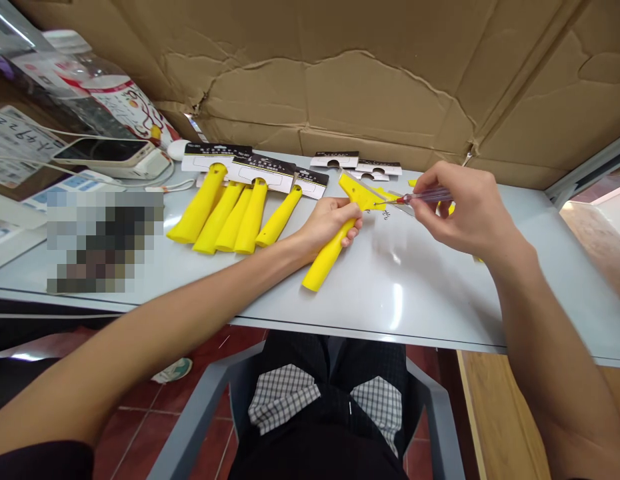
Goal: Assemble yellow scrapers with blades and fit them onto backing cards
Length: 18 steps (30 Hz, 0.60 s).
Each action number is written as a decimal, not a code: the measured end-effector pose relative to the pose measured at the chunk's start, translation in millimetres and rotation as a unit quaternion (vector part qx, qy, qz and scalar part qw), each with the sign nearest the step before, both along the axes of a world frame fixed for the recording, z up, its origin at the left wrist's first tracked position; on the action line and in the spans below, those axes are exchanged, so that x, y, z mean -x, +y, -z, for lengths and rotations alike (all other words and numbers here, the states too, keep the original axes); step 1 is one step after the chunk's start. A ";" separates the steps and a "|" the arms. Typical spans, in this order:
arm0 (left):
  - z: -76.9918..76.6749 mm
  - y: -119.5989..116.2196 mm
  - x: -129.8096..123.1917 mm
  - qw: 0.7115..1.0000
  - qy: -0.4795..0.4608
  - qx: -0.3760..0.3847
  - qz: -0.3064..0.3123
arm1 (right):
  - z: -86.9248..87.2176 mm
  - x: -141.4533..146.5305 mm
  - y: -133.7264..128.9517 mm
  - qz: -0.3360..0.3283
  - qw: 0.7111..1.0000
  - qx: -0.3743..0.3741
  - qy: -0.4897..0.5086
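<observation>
My left hand (335, 223) is closed around a yellow scraper (324, 263) with a long tapered handle. Its wide head points away from me, with small holes showing in it. In my right hand (467, 207) is a screwdriver (433, 195) with a clear purplish handle, pinched between the fingers. The screwdriver's tip meets the scraper's head, though the exact point of contact is too small to make out. Just below the head lie several small dark screws (387, 215) on the table. Other yellow pieces (451, 209) are partly hidden behind my right hand.
Several yellow handles (250, 217) with black-and-white hang cards (265, 170) lie left of my hand on the white table (370, 293). Loose cards (335, 159) sit at the back against a cardboard wall (380, 87). Far left are a phone (105, 152), cables and a bottle (123, 100).
</observation>
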State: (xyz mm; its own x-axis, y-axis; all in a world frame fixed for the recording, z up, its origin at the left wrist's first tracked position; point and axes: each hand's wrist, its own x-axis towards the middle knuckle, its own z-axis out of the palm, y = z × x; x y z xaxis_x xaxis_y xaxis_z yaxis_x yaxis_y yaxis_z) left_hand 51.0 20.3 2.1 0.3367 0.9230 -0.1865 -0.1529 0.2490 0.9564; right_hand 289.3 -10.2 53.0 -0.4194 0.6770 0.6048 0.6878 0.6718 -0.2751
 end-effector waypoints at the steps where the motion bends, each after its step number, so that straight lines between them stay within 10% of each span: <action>1: -0.1 0.1 0.0 1.000 -0.001 -0.001 -0.001 | -0.1 -0.3 0.0 -0.006 1.000 -0.001 0.001; 18: 3.2 2.2 -0.4 1.000 0.004 0.001 -0.007 | -0.4 -1.9 2.1 -0.021 1.000 -0.013 -0.013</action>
